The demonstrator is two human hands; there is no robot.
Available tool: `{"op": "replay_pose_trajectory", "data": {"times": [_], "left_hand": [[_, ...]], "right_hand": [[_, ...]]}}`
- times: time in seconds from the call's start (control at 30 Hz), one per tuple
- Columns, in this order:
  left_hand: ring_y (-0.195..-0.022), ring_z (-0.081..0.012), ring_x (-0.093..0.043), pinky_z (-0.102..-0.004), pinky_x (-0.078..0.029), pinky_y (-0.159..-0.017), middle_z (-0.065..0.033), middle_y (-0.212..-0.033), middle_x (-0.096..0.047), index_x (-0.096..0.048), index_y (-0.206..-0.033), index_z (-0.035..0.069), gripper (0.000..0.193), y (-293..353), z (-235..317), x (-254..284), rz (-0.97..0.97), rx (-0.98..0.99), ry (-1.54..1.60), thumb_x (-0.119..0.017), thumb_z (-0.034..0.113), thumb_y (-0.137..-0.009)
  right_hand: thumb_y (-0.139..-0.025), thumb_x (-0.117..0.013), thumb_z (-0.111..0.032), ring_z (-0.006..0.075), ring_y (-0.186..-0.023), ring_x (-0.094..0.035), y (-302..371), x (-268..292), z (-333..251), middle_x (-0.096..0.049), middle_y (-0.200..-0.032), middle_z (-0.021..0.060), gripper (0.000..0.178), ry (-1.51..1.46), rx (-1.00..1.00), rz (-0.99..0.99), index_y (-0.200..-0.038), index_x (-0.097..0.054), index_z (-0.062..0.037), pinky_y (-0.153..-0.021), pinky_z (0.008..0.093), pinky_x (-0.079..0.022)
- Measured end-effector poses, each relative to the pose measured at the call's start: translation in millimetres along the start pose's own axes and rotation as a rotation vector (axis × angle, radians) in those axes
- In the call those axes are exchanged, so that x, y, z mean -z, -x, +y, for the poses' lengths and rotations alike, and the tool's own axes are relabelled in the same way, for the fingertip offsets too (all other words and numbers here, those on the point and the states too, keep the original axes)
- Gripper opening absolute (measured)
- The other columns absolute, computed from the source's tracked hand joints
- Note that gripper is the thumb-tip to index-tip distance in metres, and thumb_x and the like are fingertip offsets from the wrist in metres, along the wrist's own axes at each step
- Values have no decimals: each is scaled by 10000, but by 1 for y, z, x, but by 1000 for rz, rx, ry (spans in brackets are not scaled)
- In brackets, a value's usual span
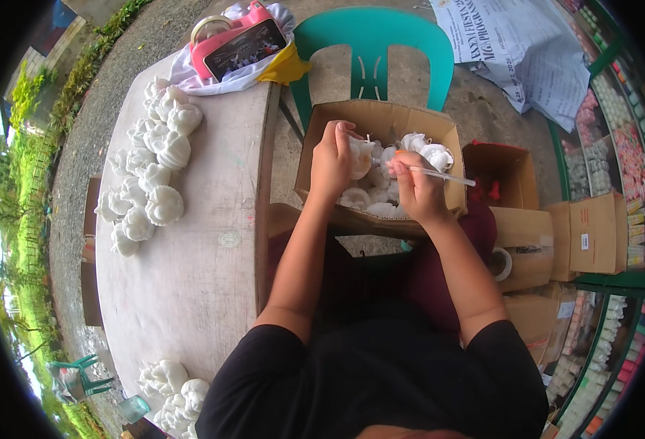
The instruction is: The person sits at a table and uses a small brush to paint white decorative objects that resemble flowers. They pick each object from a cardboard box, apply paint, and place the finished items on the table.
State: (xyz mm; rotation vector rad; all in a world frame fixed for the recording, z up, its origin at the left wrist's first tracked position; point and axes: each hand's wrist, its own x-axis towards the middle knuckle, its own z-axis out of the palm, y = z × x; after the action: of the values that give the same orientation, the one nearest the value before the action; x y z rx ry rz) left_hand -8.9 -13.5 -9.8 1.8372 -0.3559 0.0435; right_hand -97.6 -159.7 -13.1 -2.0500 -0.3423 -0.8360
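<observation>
left hand: the left hand (331, 164) was curled around the left side of the piece (360, 157); thumb and fingers seemed to pinch it, though i could not see every contact.
right hand: the right hand (419, 194) was pinching the stick (445, 175) near its orange end, with the thumb and first fingers together.
piece: it was white and rounded, above the box (348, 112), between the two hands, and just beside the orange end.
good way: in my judgement, the left hand needed to hold the piece firmly but softly, because such thin-looking edges could chip. the right hand did well to pinch close to the working end, for this should give finer control. small, light strokes looked safer than pressing, and the low place over the box was wise in case of a slip.
direction of the stick: its long axis ran nearly level, sloping a little down to the right; the orange end pointed left toward the piece, and the pale tail pointed right, over the box edge.
direction of the piece: fingers hid part of it, so i could not tell its long axis or where its front faced.
table: at the left, the table (205, 285) carried clusters of similar white shapes (165, 205).
</observation>
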Motion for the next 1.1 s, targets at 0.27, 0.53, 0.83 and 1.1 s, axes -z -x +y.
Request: {"op": "replay_pose_trajectory", "data": {"times": [0.27, 0.53, 0.83, 1.1], "left_hand": [[-832, -314, -662, -384, -498, -735, -98, -892, -689, -547, -1106, 69, 317, 2, 5, -1, 22, -103, -97, -347, 295, -1008], [-840, -318, -657, -393, -496, -748, -105, -905, -685, -512, -1166, 68, 317, 1, 3, -5, 23, -41, -133, -348, 289, -1009], [-957, -239, -620, -352, -552, -699, -163, -1139, -578, -421, -1299, 35, 571, -8, 6, 11, -326, 629, 389, -577, 424, -912], [-941, -179, -585, -301, -546, -713, -119, -1103, -550, -421, -1259, 50, 679, -3, -9, 8, -441, 399, 443, -786, 112, -690]], "right_hand": [[-935, -546, -94, 241, -708, -632, -2, -2, -2, -628, -805, 114, 91, -118, -122, 43, -944, -566, -5, -637, 305, -500], [-903, -602, -95, 284, -682, -604, -1, -1, 1, -625, -809, 103, 83, 9, -19, -30, -914, -582, -15, -608, 328, -481], [-919, -580, -108, 298, -802, -621, -7, -1, -3, -629, -868, 113, 96, -16, -146, -52, -955, -590, -20, -685, 352, -491], [-970, -519, -152, 176, -761, -652, -8, 0, 6, -653, -916, 107, 184, -57, -325, 52, -984, -597, 13, -686, 290, -502]]}}
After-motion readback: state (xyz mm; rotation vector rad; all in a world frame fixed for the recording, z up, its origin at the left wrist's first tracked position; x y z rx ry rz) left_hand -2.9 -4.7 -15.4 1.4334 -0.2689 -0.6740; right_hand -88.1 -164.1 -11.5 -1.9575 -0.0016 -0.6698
